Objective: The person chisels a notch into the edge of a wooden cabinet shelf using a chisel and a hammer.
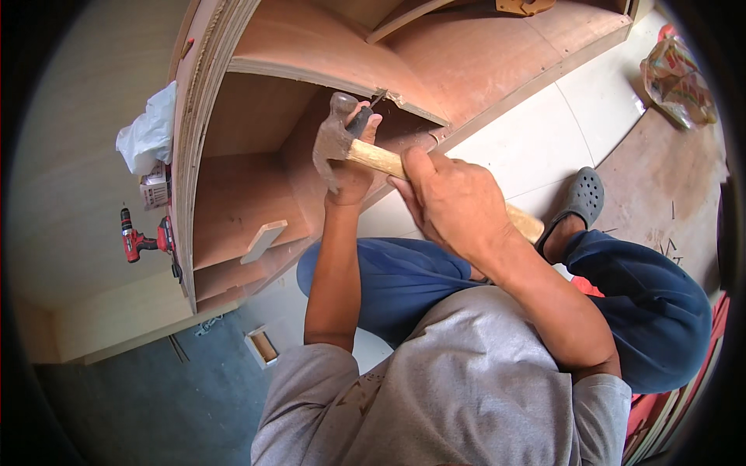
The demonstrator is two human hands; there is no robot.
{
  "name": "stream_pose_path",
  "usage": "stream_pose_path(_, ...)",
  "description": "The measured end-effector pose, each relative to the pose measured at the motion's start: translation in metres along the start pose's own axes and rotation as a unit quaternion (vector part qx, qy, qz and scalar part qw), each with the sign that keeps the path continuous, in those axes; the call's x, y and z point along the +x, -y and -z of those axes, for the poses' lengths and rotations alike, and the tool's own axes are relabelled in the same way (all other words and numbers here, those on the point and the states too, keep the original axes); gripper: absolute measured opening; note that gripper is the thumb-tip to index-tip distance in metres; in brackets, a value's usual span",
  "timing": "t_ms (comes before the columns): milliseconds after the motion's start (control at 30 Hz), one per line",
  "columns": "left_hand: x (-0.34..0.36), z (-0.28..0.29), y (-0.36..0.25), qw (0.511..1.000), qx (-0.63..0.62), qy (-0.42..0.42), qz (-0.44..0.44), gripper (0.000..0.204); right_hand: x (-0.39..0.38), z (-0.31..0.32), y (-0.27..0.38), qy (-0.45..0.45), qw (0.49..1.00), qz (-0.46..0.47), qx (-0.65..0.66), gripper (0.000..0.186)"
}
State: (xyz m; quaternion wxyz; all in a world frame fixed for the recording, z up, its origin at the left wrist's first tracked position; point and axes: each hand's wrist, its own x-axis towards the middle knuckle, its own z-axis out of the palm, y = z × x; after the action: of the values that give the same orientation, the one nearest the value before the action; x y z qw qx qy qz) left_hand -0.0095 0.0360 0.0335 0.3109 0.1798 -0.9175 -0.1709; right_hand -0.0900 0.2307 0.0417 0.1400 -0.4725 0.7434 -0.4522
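Note:
My right hand (458, 202) is wrapped round the wooden handle of a claw hammer (376, 158). The hammer's rusty head hangs in front of my left hand (353, 185) and hides part of it. In that left hand is a chisel (360, 122) with a black handle, its thin metal blade angled up and to the right. The blade's tip meets the front edge of a plywood shelf (311, 76), where the wood is notched and splintered. Whether the hammer touches the chisel handle I cannot tell.
The shelf belongs to a wooden cabinet (249, 182) with open compartments. Beyond its left side are a red cordless drill (140, 242) and a white plastic bag (149, 130). A plastic bag (678, 81) lies at the far right, near a board (645, 179) with several nails.

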Motion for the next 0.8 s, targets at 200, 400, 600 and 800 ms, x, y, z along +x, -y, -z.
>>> stream_pose_path(200, 0.004, 0.000, -0.005, 0.995, -0.087, -0.025, 0.043, 0.022, -0.006, 0.010, 0.018, -0.103, 0.984, 0.125, 0.069, 0.026)
stream_pose_path(400, 0.006, -0.001, 0.010, 0.997, -0.063, -0.001, -0.052, 0.023, 0.005, -0.007, 0.007, -0.062, 0.997, 0.040, -0.029, 0.026)
stream_pose_path(600, 0.005, -0.001, 0.011, 0.998, -0.067, 0.003, 0.005, 0.021, 0.006, -0.003, 0.015, -0.089, 0.992, 0.066, 0.060, 0.028)
stream_pose_path(800, 0.008, 0.000, 0.013, 0.995, -0.102, -0.014, 0.011, 0.024, 0.006, -0.003, 0.018, -0.089, 0.994, 0.049, 0.046, 0.029)
